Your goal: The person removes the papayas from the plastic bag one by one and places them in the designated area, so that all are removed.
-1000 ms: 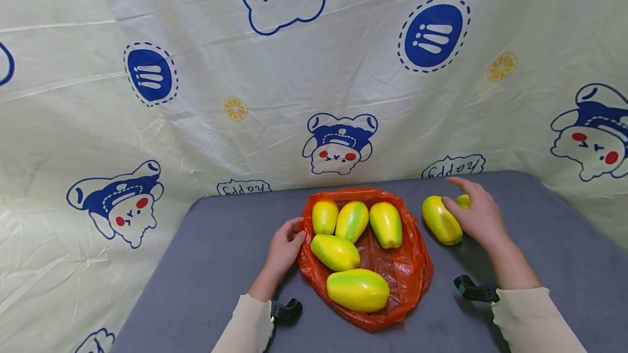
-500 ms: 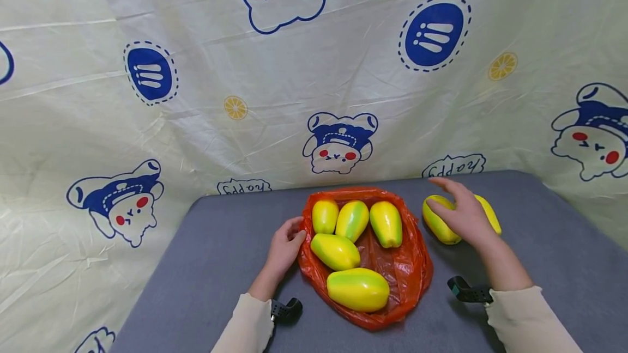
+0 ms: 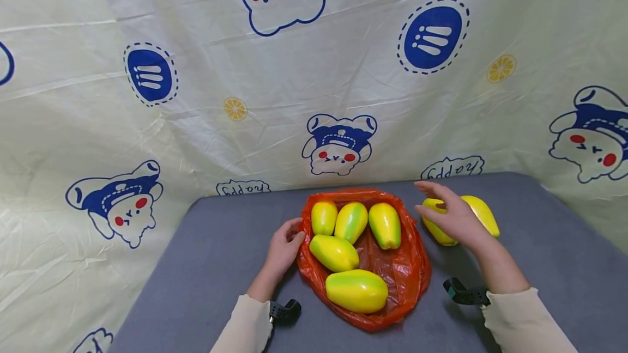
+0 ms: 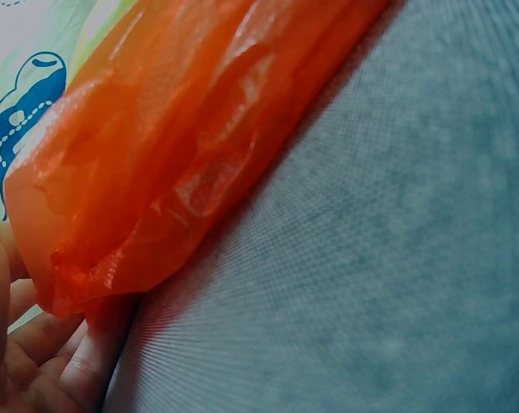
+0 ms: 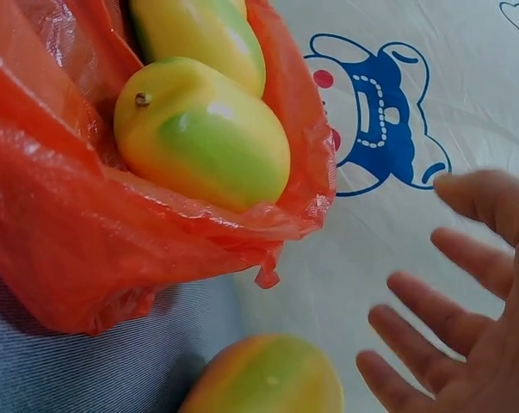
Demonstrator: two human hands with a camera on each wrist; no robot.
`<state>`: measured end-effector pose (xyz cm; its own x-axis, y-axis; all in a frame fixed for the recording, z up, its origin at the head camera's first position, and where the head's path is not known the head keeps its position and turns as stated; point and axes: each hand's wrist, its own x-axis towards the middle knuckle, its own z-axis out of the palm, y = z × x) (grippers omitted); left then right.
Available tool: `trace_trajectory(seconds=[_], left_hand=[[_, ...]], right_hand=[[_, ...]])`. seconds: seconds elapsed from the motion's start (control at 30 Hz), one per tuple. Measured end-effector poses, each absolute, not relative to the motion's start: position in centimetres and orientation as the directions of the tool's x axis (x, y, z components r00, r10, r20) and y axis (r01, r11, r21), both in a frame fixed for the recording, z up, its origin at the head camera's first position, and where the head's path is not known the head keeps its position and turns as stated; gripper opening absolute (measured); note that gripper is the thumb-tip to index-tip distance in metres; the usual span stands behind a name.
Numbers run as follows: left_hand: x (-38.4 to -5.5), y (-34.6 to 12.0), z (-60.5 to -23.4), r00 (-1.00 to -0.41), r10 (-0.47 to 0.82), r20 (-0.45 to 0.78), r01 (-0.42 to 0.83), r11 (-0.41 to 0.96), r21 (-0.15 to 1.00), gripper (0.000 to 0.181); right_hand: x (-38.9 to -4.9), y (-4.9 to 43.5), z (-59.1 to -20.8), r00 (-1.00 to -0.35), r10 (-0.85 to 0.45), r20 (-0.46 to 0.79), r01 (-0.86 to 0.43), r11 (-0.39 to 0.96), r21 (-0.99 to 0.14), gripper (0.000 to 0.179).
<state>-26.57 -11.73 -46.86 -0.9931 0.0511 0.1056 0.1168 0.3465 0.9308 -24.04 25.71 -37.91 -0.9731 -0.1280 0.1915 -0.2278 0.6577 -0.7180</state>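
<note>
A red plastic bag (image 3: 409, 271) lies spread with its mouth up on the table, holding several yellow-green papayas (image 3: 357, 291). On the left side of the bag my left hand (image 3: 283, 247) holds the rim; in the left wrist view its fingers (image 4: 80, 366) and thumb are around a crumpled corner of the plastic. To the right of the bag, my right hand (image 3: 456, 217) hovers with fingers spread and nothing in it. Beneath and behind it lie two more papayas, one nearer (image 3: 438, 234) and partly covered by the hand, the other (image 3: 483, 214) farther right.
The grey table (image 3: 230, 255) ends at a far edge close behind the bag. A pale printed curtain (image 3: 275, 75) hangs there. Black wrist straps (image 3: 466, 293) are on both forearms.
My right hand has moved left, from over the farther papaya to over the nearer one, uncovering the farther papaya. My left hand and the bag stay in place.
</note>
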Motion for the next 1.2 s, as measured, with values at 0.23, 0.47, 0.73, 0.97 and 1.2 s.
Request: trace_trajectory(seconds=[0.23, 0.47, 0.73, 0.97, 1.2], left_hand=[[-26.6, -11.7, -46.9, -0.993, 0.053, 0.106, 0.118, 0.347, 0.93, 0.037], [-26.7, -11.8, -47.1, -0.993, 0.053, 0.105, 0.117, 0.352, 0.929, 0.038], [-26.6, -11.8, -47.0, -0.993, 0.051, 0.109, 0.12, 0.351, 0.929, 0.038], [-26.6, -11.9, -46.9, -0.994, 0.051, 0.1, 0.112, 0.336, 0.935, 0.038], [-26.8, -11.9, -47.0, -0.993, 0.053, 0.108, 0.12, 0.341, 0.933, 0.037]], right_hand=[[-24.0, 25.4, -37.9, -0.959, -0.227, 0.171, -0.277, 0.607, -0.745, 0.063], [-23.7, 24.8, -37.8, -0.935, -0.311, 0.168, -0.328, 0.587, -0.74, 0.058], [-23.4, 24.1, -37.8, -0.934, -0.326, 0.146, -0.325, 0.607, -0.725, 0.057], [-23.4, 23.2, -37.9, -0.92, -0.381, 0.09, -0.322, 0.606, -0.728, 0.057], [-23.5, 22.5, -38.4, -0.918, -0.395, 0.04, -0.295, 0.609, -0.737, 0.056]])
